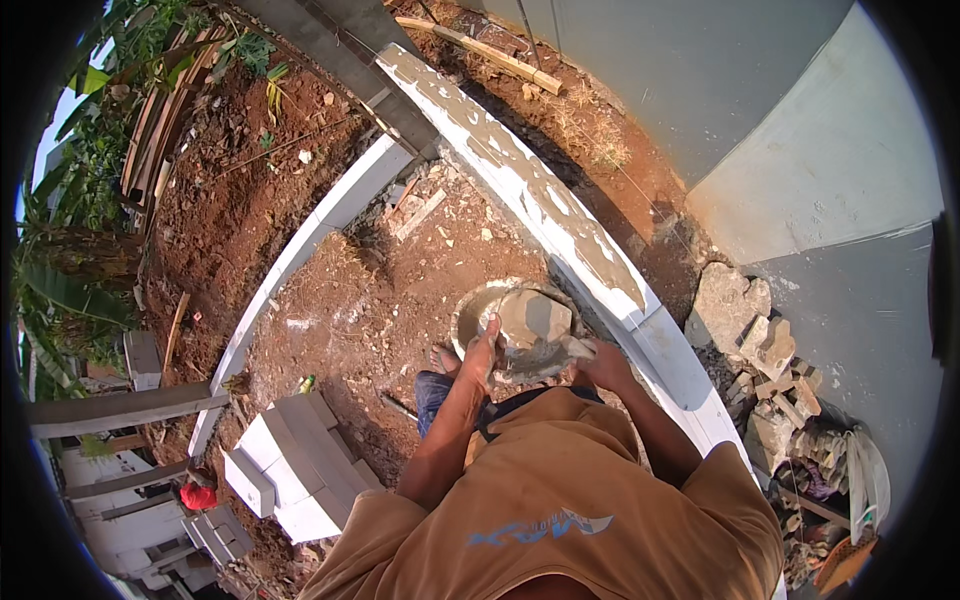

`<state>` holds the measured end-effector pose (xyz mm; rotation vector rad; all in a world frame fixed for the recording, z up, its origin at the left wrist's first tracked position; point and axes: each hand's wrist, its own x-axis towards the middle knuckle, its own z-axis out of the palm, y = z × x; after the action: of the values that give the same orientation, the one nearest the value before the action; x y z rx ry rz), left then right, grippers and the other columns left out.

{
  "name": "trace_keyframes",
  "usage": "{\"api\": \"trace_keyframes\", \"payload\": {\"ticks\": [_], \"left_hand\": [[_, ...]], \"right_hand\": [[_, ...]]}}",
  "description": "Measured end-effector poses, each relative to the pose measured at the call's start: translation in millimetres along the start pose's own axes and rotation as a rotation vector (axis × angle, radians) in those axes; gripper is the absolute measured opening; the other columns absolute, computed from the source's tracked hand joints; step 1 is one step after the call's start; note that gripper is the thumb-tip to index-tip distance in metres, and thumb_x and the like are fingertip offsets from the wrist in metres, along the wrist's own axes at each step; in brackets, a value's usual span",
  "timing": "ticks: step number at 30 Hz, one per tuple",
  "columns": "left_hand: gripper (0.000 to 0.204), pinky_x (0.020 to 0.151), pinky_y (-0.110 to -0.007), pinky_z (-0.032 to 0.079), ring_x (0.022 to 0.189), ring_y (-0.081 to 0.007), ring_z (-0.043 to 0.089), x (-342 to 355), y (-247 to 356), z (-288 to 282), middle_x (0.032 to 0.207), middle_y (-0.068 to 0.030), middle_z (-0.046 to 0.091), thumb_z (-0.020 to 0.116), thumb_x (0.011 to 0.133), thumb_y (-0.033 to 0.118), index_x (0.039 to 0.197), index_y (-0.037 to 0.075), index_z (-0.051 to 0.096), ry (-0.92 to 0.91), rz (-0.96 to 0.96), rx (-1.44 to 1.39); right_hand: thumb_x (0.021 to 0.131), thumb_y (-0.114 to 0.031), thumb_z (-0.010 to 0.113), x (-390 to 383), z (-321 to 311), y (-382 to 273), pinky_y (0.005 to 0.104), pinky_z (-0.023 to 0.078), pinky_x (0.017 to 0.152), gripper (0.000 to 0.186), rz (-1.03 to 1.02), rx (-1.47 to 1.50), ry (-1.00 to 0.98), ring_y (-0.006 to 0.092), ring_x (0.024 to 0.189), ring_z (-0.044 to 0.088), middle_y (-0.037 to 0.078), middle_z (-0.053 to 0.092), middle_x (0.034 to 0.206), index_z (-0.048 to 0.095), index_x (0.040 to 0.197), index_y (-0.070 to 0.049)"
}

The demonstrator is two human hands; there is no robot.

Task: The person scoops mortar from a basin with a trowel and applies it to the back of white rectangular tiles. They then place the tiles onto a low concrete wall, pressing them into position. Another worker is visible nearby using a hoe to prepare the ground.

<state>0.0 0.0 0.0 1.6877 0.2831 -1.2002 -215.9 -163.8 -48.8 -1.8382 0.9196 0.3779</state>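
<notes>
A round, mortar-crusted basin is in front of my body, close beside the low white block wall. Wet grey-brown mortar lies in it. My left hand grips the basin's near left side, thumb up over the rim. At the near right, my right hand is closed around a mortar-caked tool that looks like a trowel; its blade cannot be made out. Patchy mortar coats the wall's top along its far stretch.
A second low white wall curves along the left. White blocks are stacked at the lower left. Broken stones and rubble lie at right by a grey wall. A person in red is at far lower left.
</notes>
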Motion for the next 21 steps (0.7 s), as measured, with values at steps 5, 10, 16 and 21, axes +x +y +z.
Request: {"api": "trace_keyframes", "payload": {"ticks": [5, 10, 16, 21], "left_hand": [[0.064, 0.05, -0.029, 0.025, 0.05, -0.0126, 0.029, 7, 5, -2, 0.056, 0.0043, 0.031, 0.055, 0.088, 0.078, 0.072, 0.016, 0.051, 0.052, -0.063, 0.002], [0.058, 0.049, -0.029, 0.026, 0.05, -0.0134, 0.031, 27, -4, 9, 0.057, 0.0039, 0.032, 0.057, 0.092, 0.071, 0.072, 0.017, 0.049, -0.023, -0.036, -0.034], [0.059, 0.047, -0.027, 0.027, 0.048, -0.0124, 0.032, 34, -7, 21, 0.056, 0.004, 0.034, 0.057, 0.093, 0.07, 0.071, 0.016, 0.048, -0.037, -0.044, 0.007], [0.057, 0.045, -0.028, 0.026, 0.047, -0.0117, 0.033, 41, -17, 28, 0.056, 0.0042, 0.035, 0.056, 0.095, 0.067, 0.071, 0.016, 0.049, -0.064, -0.057, 0.009]], "right_hand": [[0.085, -0.032, 0.073, -74, -38, 27, 0.0381, 0.052, 0.082, 0.057, -0.031, 0.522, 0.064, 0.0244, 0.091, 0.068, 0.013, 0.071, 0.105, 0.062, 0.131, 0.0], [0.085, -0.029, 0.073, -116, -47, 72, 0.037, 0.052, 0.094, 0.059, -0.051, 0.391, 0.439, 0.0255, 0.107, 0.067, 0.017, 0.07, 0.119, 0.059, 0.135, -0.003], [0.082, -0.028, 0.076, -136, -43, 123, 0.0423, 0.05, 0.098, 0.061, 0.03, 0.077, 0.6, 0.0344, 0.117, 0.062, 0.015, 0.065, 0.128, 0.058, 0.138, -0.013], [0.084, -0.028, 0.077, -160, -36, 130, 0.0416, 0.052, 0.095, 0.058, 0.029, 0.054, 0.656, 0.0333, 0.114, 0.064, 0.013, 0.065, 0.127, 0.058, 0.136, -0.013]]}}
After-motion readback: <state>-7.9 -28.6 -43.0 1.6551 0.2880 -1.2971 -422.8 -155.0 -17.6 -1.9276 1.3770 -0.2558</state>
